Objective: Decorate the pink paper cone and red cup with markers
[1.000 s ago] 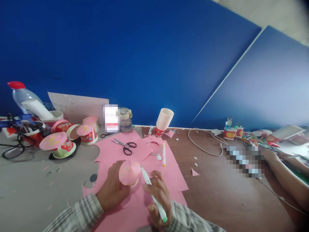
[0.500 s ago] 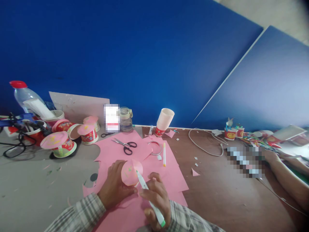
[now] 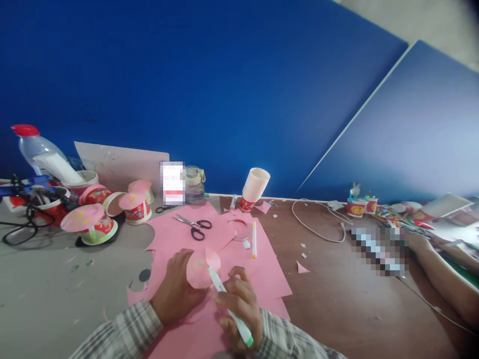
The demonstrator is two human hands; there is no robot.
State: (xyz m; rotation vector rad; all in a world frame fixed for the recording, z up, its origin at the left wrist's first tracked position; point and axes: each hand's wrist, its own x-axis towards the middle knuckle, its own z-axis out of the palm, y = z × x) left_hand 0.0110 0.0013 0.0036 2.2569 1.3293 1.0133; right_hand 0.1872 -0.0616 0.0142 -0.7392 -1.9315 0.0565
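Observation:
My left hand point(image 3: 174, 291) is wrapped round a small cup topped with a pink paper cone point(image 3: 200, 267), tilting its pink face toward me. My right hand point(image 3: 239, 304) grips a white marker with a green end point(image 3: 229, 311); its tip rests on the pink cone's face. Both hands work over large pink paper sheets point(image 3: 258, 271) spread on the table.
Black-handled scissors point(image 3: 194, 227), a wire ring point(image 3: 240, 230) and a yellow pen point(image 3: 254, 239) lie beyond the hands. Several pink-topped cups point(image 3: 90, 224) and a bottle point(image 3: 45, 157) crowd the left. A tilted stack of paper cups point(image 3: 252, 189) stands behind. Another person's arm point(image 3: 441, 276) lies at right.
The cone has been tipped to face me and the marker tip has moved left from beside the cone onto its pink face.

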